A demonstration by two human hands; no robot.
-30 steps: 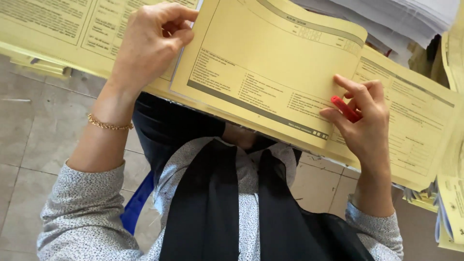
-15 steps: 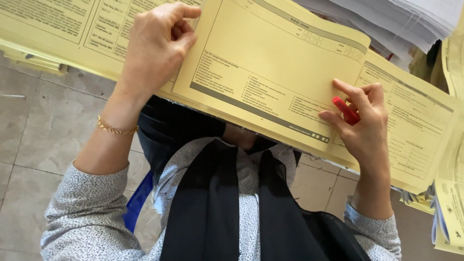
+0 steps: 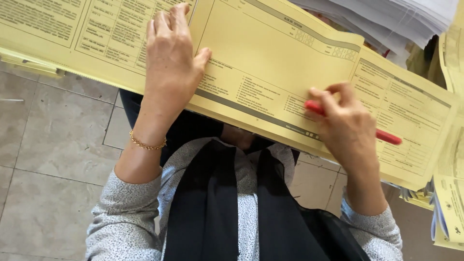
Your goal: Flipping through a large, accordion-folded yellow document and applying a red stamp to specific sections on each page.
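Since the earlier frames, the left hand (image 3: 171, 58) has let go of the sheet's edge and now lies flat, fingers spread, on the yellow forms (image 3: 270, 63). Right hand (image 3: 345, 128) has slid along the lower edge of the forms and is closed around a red pen (image 3: 389, 137), which lies across the paper. White papers (image 3: 401, 19) are stacked just beyond the forms. A gold bracelet (image 3: 147, 144) circles the left wrist.

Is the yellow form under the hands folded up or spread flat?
Spread flat. The yellow form lies open on the stack, the left hand pressing it down and the right hand holding a red pen.
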